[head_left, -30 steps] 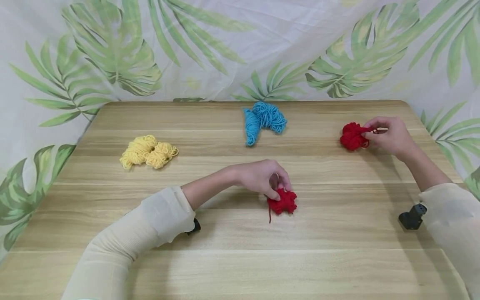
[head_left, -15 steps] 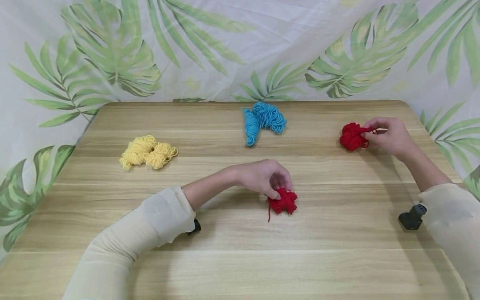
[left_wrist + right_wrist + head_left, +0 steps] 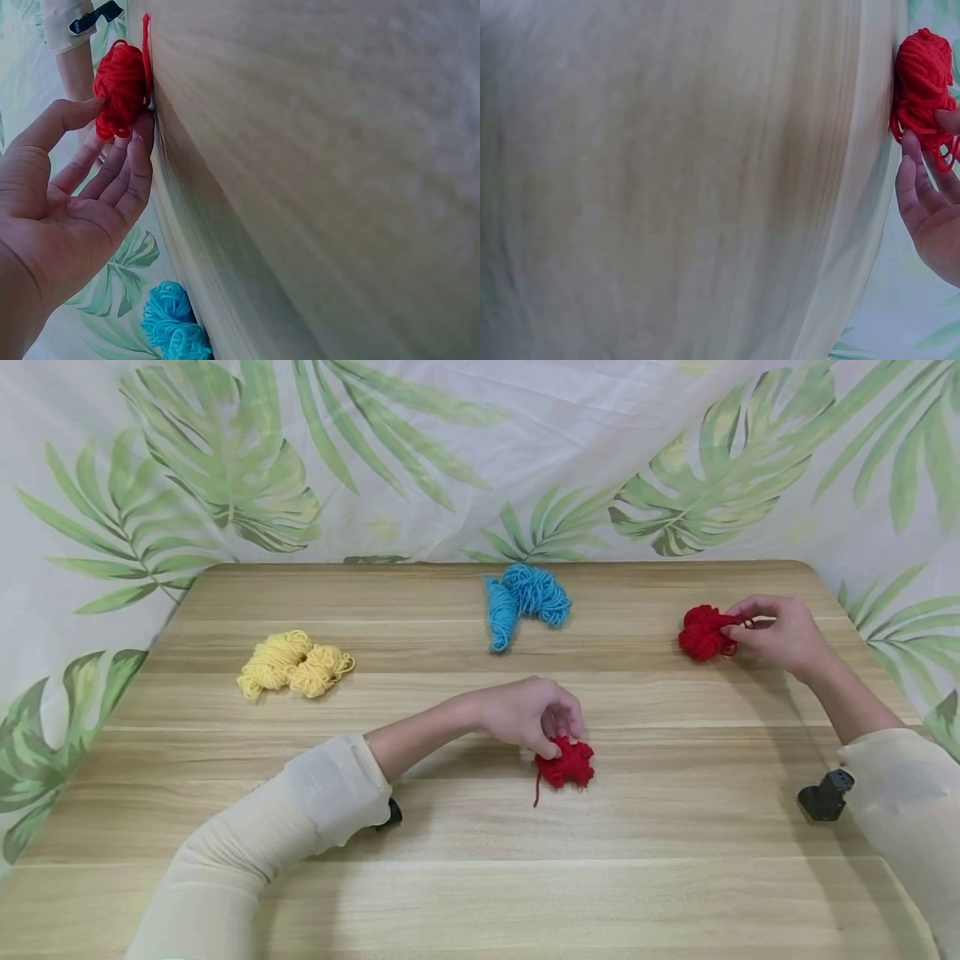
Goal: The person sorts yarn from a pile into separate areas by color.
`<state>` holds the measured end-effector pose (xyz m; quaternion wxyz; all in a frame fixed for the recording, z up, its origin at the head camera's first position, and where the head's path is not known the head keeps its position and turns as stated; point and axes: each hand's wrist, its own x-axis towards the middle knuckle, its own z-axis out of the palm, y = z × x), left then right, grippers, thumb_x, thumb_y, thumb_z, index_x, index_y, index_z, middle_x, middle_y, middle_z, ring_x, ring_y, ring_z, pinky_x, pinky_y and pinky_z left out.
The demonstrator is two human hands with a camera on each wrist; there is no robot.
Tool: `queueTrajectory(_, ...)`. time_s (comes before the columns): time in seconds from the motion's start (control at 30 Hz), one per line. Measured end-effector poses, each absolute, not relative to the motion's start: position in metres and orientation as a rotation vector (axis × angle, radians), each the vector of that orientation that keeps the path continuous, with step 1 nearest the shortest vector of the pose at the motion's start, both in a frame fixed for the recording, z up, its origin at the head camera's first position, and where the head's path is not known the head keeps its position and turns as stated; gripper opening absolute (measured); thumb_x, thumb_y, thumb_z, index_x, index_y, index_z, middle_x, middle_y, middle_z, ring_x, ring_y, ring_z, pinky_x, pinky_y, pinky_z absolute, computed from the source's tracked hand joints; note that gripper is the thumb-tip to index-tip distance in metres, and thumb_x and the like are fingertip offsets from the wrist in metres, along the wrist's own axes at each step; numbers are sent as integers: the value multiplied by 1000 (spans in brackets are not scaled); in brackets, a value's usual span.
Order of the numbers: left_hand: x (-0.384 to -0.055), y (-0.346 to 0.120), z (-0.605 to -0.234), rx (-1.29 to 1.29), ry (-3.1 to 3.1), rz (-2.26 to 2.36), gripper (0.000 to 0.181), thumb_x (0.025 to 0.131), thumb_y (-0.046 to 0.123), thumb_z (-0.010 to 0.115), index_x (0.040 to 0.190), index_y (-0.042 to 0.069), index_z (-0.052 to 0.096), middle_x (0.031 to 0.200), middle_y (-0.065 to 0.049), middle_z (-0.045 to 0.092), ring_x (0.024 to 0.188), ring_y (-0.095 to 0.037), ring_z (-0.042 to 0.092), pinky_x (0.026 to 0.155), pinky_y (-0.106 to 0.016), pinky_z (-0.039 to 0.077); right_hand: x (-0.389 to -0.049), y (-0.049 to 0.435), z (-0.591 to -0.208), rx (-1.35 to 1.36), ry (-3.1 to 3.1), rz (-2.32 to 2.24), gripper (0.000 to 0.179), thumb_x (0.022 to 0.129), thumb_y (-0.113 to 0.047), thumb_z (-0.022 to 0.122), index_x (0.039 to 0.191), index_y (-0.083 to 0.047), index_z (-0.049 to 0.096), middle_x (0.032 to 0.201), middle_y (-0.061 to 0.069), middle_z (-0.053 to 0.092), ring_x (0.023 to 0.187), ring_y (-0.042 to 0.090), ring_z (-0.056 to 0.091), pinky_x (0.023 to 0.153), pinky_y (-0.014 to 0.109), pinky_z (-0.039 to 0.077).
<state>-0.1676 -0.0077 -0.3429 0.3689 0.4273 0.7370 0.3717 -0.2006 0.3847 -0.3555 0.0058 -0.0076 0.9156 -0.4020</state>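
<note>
Near the table's middle, my left hand [image 3: 528,714] pinches a small bundle of red yarn [image 3: 572,763] between thumb and fingers; a loose tail of it trails on the wood. The left wrist view shows the thumb on one side of this red yarn [image 3: 120,86] and the fingertips under its end. At the far right, my right hand [image 3: 783,631] pinches the end of a second red yarn bundle [image 3: 701,633]. In the right wrist view that bundle [image 3: 922,79] lies against the tabletop, with the thumb and fingertips at its looped end.
Two blue yarn bundles [image 3: 532,597] lie together at the back middle of the wooden table [image 3: 480,893]. Yellow yarn bundles [image 3: 292,664] sit at the left. A black device [image 3: 825,793] is by the right sleeve. Behind the table hangs a leaf-print cloth [image 3: 420,460].
</note>
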Motion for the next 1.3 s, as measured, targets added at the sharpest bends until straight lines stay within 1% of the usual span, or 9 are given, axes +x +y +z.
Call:
queueTrajectory(0.17,-168,-5,-345,1114,1908,965,19,88,-9,75,103,-2,68,97,-8,68,88,-15,63,82,-23,56,-198,385,-353,-27,2883,-1243,29,98,-8,69,119,11,63,90,-25,57,77,-7,61,60,24,59)
queueTrajectory(0.5,-171,0,-347,1120,1944,1000,17,87,-8,75,102,-3,68,98,-9,69,90,-17,64,84,-23,56,-195,391,-352,-7,2887,-1204,40,97,-18,73,126,8,63,90,-25,57,77,-7,61,60,24,58)
queueTrajectory(0.67,-174,1,-349,1116,1966,1039,17,87,-7,74,103,-4,69,97,-10,70,88,-17,65,84,-23,56,-195,393,-352,-14,2894,-1208,41,97,-19,74,126,8,62,88,-28,58,77,-8,61,59,25,58)
queueTrajectory(0.9,-177,4,-348,1101,1986,1095,16,86,-9,73,101,-5,71,95,-11,73,86,-16,66,82,-24,57,-195,393,-351,1,2889,-1208,42,96,-19,75,126,7,62,86,-29,58,77,-9,61,59,25,58)
queueTrajectory(1.07,-178,6,-345,1079,2032,1093,15,87,-7,74,101,-4,71,96,-11,72,87,-18,66,83,-23,56,-194,392,-348,10,2908,-1163,45,96,-24,75,128,6,63,88,-29,57,78,-11,59,62,19,55)
queueTrajectory(1.2,-180,8,-343,1060,2084,1083,14,87,-6,75,100,-3,71,96,-11,72,90,-19,67,83,-23,56,-196,393,-349,11,2931,-1114,51,96,-31,75,133,3,62,96,-25,58,79,-14,56,66,11,50)
queueTrajectory(1.3,-182,10,-343,1013,2108,1083,15,88,-5,75,102,-3,71,98,-11,72,92,-19,67,83,-22,56,-196,394,-350,14,2930,-1108,55,96,-33,75,135,3,61,102,-21,60,81,-16,56,68,8,48)
